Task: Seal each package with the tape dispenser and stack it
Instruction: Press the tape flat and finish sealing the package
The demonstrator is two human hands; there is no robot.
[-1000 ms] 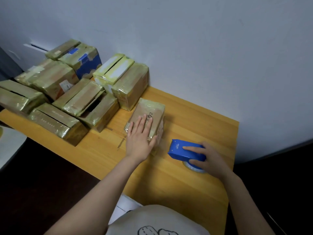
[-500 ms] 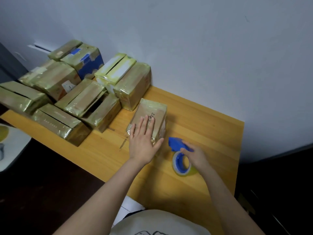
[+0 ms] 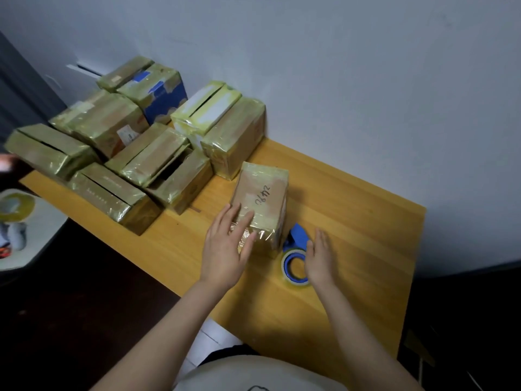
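Observation:
A small brown package (image 3: 262,193), wrapped in shiny tape with handwriting on top, lies on the wooden table (image 3: 352,210). My left hand (image 3: 225,246) rests flat on the package's near left corner, fingers straight. The blue tape dispenser (image 3: 296,255) lies on its side on the table just right of the package. Beside the dispenser's right edge my right hand (image 3: 318,255) hovers, fingers straight, holding nothing.
Several taped packages (image 3: 158,156) crowd the table's back left against the white wall, some stacked. A white surface (image 3: 36,238) at far left holds a yellowish tape roll (image 3: 17,207). The table's near edge drops to a dark floor.
My right hand has let go of the tape dispenser, which now lies beside the package. My left hand has slid back toward the package's near corner.

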